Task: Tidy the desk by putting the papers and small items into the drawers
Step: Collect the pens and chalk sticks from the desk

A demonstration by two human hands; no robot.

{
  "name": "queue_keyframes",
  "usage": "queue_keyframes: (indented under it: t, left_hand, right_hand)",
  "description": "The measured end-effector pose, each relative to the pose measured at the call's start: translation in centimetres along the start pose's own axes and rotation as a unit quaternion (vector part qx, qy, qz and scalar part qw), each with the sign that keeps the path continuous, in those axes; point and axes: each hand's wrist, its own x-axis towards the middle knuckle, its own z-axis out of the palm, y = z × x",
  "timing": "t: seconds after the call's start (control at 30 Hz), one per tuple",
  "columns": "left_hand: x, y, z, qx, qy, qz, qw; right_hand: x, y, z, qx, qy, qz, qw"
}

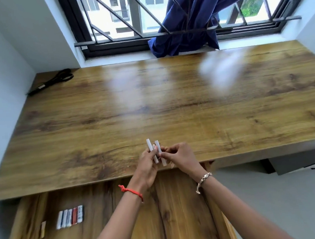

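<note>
Two thin white sticks are held upright over the desk's front edge. My left hand grips the left white stick. My right hand pinches the right white stick from the side. Both hands meet just above the wooden desk. Below the desk an open wooden drawer is pulled out under my forearms. A row of several small white, red and dark sticks lies at its left, with a small tan piece beside them.
A black cable with a plug lies at the desk's far left corner. A blue curtain hangs over the barred window behind. A grey drawer unit sits under the desk at the right, above a grey floor.
</note>
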Motion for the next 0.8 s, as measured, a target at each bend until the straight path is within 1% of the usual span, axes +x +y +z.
queue_keyframes:
  t: [0.1, 0.2, 0.3, 0.43, 0.5, 0.6, 0.73, 0.8]
  left_hand:
    - [-2.3, -0.5, -1.8, -0.044, -0.005, -0.014, 0.999]
    - [-5.0, -1.1, -3.5, -0.044, -0.006, -0.033, 0.998]
    - [-7.7, -2.3, -4.8, -0.043, -0.008, -0.059, 0.997]
    - [-10.0, -4.4, -6.6, -0.076, 0.028, -0.089, 0.993]
    - [-10.7, -5.3, -7.5, -0.059, 0.033, -0.104, 0.992]
    - [-11.2, -6.1, -9.0, -0.046, 0.035, -0.139, 0.989]
    - [-11.1, -6.3, -10.9, -0.036, 0.044, -0.179, 0.982]
    - [-10.9, -6.3, -11.8, -0.003, 0.058, -0.187, 0.981]
  right_hand:
    - [-2.2, -0.5, 1.6, 0.061, -0.023, 0.016, 0.998]
    - [-4.3, -0.5, 3.3, 0.099, -0.030, 0.018, 0.994]
    - [-6.2, -0.2, 5.1, 0.078, -0.046, 0.021, 0.996]
    - [-8.0, 1.1, 7.7, 0.061, -0.090, 0.078, 0.991]
    - [-8.5, 1.9, 8.9, 0.044, -0.114, 0.103, 0.987]
    - [-8.8, 3.1, 10.7, -0.005, -0.125, 0.127, 0.984]
    - [-8.7, 4.2, 12.3, -0.002, -0.153, 0.184, 0.971]
    - [-8.6, 4.6, 13.0, -0.010, -0.143, 0.198, 0.970]
